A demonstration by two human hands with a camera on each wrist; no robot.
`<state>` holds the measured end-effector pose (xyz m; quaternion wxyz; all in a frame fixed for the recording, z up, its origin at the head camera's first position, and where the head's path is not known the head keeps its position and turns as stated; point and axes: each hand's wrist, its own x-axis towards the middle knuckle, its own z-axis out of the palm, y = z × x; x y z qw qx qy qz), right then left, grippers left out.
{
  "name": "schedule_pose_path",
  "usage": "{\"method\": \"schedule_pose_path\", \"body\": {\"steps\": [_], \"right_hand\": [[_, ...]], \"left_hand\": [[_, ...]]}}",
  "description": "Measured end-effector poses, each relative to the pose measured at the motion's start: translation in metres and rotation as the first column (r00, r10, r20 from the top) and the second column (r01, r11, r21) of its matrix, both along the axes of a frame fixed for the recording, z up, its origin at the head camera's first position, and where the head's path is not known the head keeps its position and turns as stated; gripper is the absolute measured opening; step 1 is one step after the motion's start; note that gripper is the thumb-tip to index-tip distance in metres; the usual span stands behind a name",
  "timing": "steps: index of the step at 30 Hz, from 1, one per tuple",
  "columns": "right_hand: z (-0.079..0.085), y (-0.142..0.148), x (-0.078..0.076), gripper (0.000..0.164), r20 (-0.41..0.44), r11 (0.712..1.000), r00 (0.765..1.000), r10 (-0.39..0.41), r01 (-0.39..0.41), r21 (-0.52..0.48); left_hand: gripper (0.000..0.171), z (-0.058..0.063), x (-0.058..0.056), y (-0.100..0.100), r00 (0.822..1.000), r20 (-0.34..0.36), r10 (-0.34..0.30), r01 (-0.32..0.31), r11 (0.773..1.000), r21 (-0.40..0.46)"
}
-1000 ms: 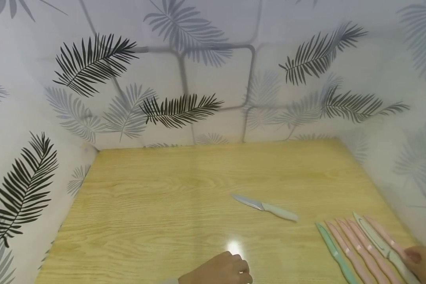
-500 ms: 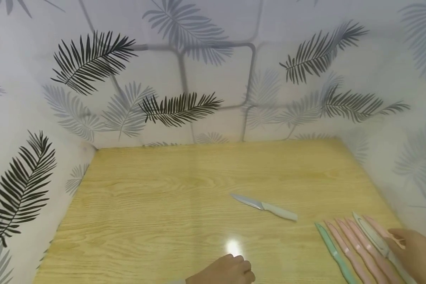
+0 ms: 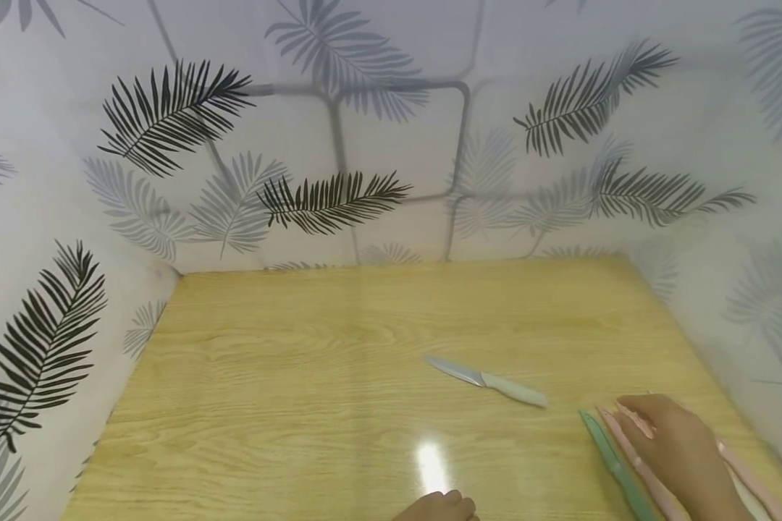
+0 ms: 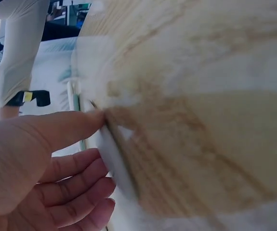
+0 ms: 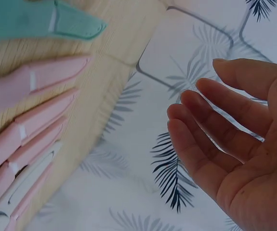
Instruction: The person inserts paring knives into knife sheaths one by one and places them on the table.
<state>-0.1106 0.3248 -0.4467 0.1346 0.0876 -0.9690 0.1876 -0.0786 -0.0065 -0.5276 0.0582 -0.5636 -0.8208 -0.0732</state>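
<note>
My right hand (image 3: 678,449) is over the row of sheathed knives at the right, its fingers loosely bent and holding nothing. In the right wrist view, that hand (image 5: 230,130) is apart from the green knife (image 5: 75,21), several pink knives (image 5: 56,74) and the white knife (image 5: 30,175). In the head view it hides the middle of the row, leaving the green knife (image 3: 615,463) and a pink knife (image 3: 645,470) visible at its left. My left hand (image 3: 439,506) is low at the near edge; in its wrist view, relaxed fingers (image 4: 80,192) hold nothing beside the table edge.
A paring knife (image 3: 485,380) with a bare blade and pale handle lies alone right of the middle of the wood-grain table (image 3: 267,376). Leaf-patterned sheeting (image 3: 397,145) hangs around the back and sides of the table.
My right hand has moved left from the row's right end to over its middle. The left hand has slid slightly right and down toward the frame's bottom edge. The knives stay in place.
</note>
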Motion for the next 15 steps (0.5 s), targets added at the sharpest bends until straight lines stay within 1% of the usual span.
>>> {"method": "schedule_pose_path", "body": {"steps": [1, 2, 4, 6, 7, 9, 11, 12, 13, 15], "right_hand": [[0.0, -0.003, 0.0, 0.024, -0.005, 1.0, 1.0, 0.009, -0.009, 0.0], [0.0, -0.005, 0.0, 0.024, -0.028, 1.0, 0.999, 0.021, -0.021, 0.006], [-0.002, -0.009, 0.0, 0.023, -0.046, 0.999, 0.998, 0.043, -0.043, 0.008], [-0.004, -0.013, -0.001, 0.023, -0.072, 0.997, 0.995, 0.074, -0.073, 0.013], [-0.005, -0.014, -0.001, 0.022, -0.073, 0.996, 0.994, 0.084, -0.083, 0.01], [-0.006, -0.018, -0.001, 0.022, -0.062, 0.996, 0.994, 0.089, -0.088, 0.012], [-0.006, -0.021, -0.003, 0.023, -0.052, 0.996, 0.994, 0.092, -0.091, 0.015], [-0.005, -0.022, -0.003, 0.023, -0.034, 0.996, 0.995, 0.09, -0.09, 0.013], [-0.004, -0.024, -0.004, 0.024, -0.019, 0.996, 0.996, 0.089, -0.089, 0.01], [-0.003, -0.028, -0.006, 0.024, -0.01, 0.995, 0.995, 0.095, -0.095, 0.015]], "left_hand": [[0.018, -0.001, 0.001, 0.002, 1.0, -0.007, -0.005, 0.005, 1.0, 0.002], [0.018, -0.002, 0.002, 0.003, 1.0, -0.012, -0.009, 0.009, 1.0, 0.008], [0.019, -0.003, 0.004, 0.004, 0.999, -0.046, -0.016, 0.017, 1.0, 0.018], [0.018, -0.003, 0.005, 0.003, 0.995, -0.098, -0.013, 0.014, 1.0, 0.012], [0.018, -0.003, 0.005, 0.003, 0.993, -0.12, -0.012, 0.013, 1.0, 0.009], [0.017, -0.002, 0.003, 0.001, 0.99, -0.138, -0.02, 0.019, 1.0, -0.004], [0.017, 0.0, 0.0, 0.0, 0.993, -0.116, -0.036, 0.034, 0.999, -0.018], [0.02, 0.004, -0.002, -0.001, 0.995, -0.09, -0.046, 0.043, 0.998, -0.04], [0.022, 0.008, -0.005, -0.003, 0.996, -0.063, -0.062, 0.059, 0.997, -0.048], [0.028, 0.019, -0.011, -0.008, 0.996, -0.039, -0.086, 0.084, 0.994, -0.07]]}}
